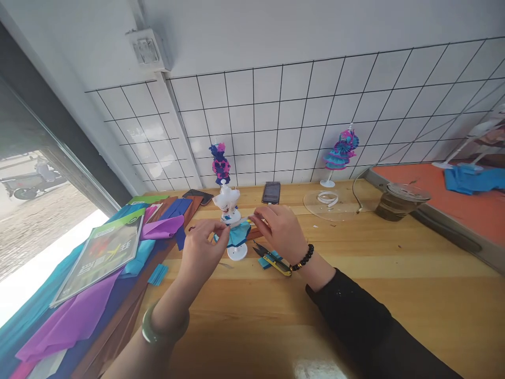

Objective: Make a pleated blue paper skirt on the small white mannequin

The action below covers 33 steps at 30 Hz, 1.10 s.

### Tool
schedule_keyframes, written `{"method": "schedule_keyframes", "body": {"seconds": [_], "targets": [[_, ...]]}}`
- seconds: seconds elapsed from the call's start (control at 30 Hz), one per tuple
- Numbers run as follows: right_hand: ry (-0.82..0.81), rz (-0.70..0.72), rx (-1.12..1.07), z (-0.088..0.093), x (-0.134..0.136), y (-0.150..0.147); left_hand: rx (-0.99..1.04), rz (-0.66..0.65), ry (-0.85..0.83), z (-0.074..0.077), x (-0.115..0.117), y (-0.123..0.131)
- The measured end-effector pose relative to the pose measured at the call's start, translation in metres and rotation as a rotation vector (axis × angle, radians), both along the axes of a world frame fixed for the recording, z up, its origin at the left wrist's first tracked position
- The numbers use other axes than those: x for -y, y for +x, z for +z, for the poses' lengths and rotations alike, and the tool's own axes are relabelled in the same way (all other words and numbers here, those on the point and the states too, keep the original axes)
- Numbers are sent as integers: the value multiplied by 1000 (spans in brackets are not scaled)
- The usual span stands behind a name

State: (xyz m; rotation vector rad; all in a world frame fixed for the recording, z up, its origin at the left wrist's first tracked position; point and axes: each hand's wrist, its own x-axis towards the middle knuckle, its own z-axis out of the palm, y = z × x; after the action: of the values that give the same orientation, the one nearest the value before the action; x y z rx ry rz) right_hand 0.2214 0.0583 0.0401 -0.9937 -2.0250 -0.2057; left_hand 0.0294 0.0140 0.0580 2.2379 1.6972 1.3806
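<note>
A small white mannequin stand (230, 209) with a teal paper skirt (240, 235) stands on the wooden table (355, 273). My left hand (203, 247) is pinched at the skirt's left side. My right hand (278, 227) pinches a thin pale strip (241, 221) that runs across the figure's waist. Both hands are closed. Yellow-handled thread snips (272, 258) lie on a teal paper scrap just below my right wrist, which wears a dark bead bracelet.
Coloured paper sheets (79, 310) and a green booklet (104, 252) cover the left of the table. Two dressed paper-skirt mannequins (220, 164) (341, 150) stand by the tiled wall, with two phones (271, 192) (198, 196), a clear disc with tape (327, 200), and a glass jar (396, 202).
</note>
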Motion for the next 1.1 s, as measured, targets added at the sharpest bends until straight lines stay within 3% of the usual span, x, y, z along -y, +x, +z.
{"method": "schedule_keyframes", "body": {"seconds": [0.2,0.37,0.6,1.1], "targets": [[-3,11,-13,-4,-2,0,-70,-5,94,-8,-3,0],[7,12,-20,-5,-3,0,-100,67,192,-13,-5,0],[15,0,-13,-5,-4,0,-106,99,193,-15,-5,0],[9,-5,-15,-6,-5,0,-54,-6,204,-17,-9,2]]}}
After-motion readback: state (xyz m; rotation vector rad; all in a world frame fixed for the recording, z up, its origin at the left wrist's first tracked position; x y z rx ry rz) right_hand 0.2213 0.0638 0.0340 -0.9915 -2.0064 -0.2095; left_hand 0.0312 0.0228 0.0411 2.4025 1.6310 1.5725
